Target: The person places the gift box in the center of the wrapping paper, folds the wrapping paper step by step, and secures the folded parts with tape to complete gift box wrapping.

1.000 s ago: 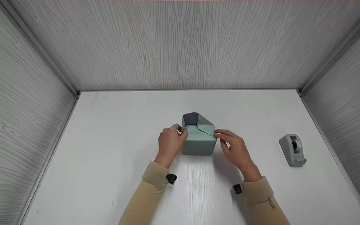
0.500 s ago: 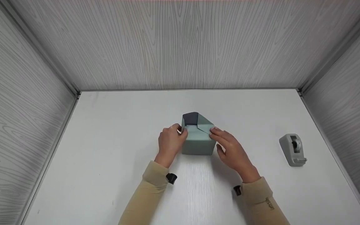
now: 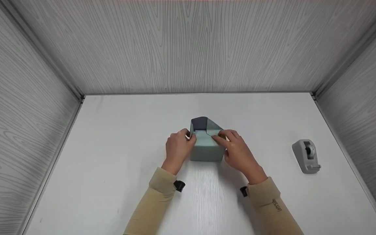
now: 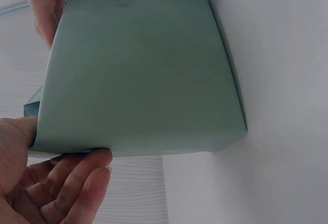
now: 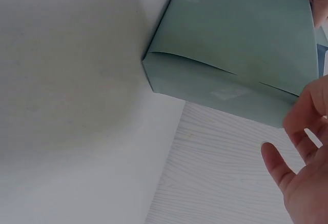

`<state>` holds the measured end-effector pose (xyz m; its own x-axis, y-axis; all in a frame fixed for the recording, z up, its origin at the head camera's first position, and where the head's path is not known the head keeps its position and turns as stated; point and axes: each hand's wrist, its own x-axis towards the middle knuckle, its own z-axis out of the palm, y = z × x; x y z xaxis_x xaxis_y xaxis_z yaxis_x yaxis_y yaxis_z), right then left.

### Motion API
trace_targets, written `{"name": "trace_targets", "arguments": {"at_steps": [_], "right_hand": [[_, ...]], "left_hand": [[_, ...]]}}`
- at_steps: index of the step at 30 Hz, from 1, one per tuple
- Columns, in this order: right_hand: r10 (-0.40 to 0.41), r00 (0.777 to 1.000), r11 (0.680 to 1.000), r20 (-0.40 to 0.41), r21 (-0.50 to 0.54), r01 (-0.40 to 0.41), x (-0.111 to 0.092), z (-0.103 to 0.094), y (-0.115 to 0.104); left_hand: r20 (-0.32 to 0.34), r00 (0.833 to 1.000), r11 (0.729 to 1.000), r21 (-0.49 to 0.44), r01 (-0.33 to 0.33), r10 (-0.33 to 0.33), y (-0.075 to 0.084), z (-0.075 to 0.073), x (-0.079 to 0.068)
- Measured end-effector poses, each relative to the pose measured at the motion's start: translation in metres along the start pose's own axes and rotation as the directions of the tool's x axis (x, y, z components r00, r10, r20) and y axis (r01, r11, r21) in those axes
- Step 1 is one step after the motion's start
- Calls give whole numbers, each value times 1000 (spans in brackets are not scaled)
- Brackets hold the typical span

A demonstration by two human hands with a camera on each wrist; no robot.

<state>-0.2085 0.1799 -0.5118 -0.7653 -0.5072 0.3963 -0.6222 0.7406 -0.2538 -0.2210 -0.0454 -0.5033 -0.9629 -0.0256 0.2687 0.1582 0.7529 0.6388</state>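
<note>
A box wrapped in pale green paper [image 3: 206, 153] stands on the white table in front of me. At its back the wrapping paper rises in an unfolded flap with a dark inner side [image 3: 199, 123]. My left hand [image 3: 177, 145] holds the box's left side, thumb on the top and fingers against the side. On the top right, my right hand [image 3: 238, 150] presses the folded paper with its fingertips, while its thumb [image 5: 277, 165] stands away from the box in the right wrist view. That view also shows a paper seam [image 5: 195, 62] along the box's side.
A grey tape dispenser [image 3: 306, 156] with a roll stands on the table [image 3: 109, 147] at the right. Wood-grained panels [image 3: 188, 45] enclose the table at the back and both sides.
My right hand has slid from the box's right edge leftward onto the top, over the fold. The left hand and the box have stayed in place.
</note>
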Motion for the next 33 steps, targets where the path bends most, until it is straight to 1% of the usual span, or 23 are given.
{"name": "trace_targets", "arguments": {"at_steps": [4, 9, 10, 12, 14, 15, 17, 19, 21, 23, 27, 29, 33], "right_hand": [[0, 998, 997, 59, -72, 4, 8, -4, -4], [-6, 995, 994, 104, -111, 18, 17, -10, -10], [-1, 993, 995, 118, -100, 13, 20, -12, -10], [34, 990, 999, 140, -46, -27, 23, -16, -10], [97, 986, 993, 137, 52, -105, 26, -20, -8], [133, 984, 983, 117, 109, -145, 27, -22, -6], [215, 975, 953, 52, 208, -221, 29, -24, -2], [284, 959, 922, -20, 281, -267, 31, -23, 2], [336, 940, 896, -55, 326, -301, 33, -21, 7], [370, 928, 869, -38, 367, -332, 35, -18, 13], [393, 918, 817, 51, 439, -374, 40, -14, 20], [391, 917, 804, 78, 455, -382, 43, -14, 22], [387, 918, 802, 88, 459, -382, 48, -14, 23]], "left_hand": [[-4, 1000, 1000, 3, -7, 7, 0, 0, 0], [-10, 1000, 1000, 8, -9, 9, -1, -1, -1], [-9, 1000, 1000, 10, -5, 5, -2, -1, -1], [-5, 1000, 1000, 11, 0, 0, -2, -1, 0], [-1, 1000, 1000, 9, 2, -2, -2, 0, 0], [0, 1000, 1000, 9, 1, -1, -2, 0, 0], [-1, 1000, 1000, 7, -1, 1, -2, 1, 0], [-6, 1000, 1000, 6, -4, 4, -2, 1, 0], [-13, 1000, 1000, 6, -7, 7, -2, 1, 0], [-20, 1000, 1000, 3, -11, 11, -2, 1, 0], [-24, 1000, 1000, 5, -15, 15, -2, 1, 0], [-24, 1000, 1000, 3, -15, 15, -1, 1, 0], [-29, 999, 1000, -2, -17, 17, -1, 1, -1]]}}
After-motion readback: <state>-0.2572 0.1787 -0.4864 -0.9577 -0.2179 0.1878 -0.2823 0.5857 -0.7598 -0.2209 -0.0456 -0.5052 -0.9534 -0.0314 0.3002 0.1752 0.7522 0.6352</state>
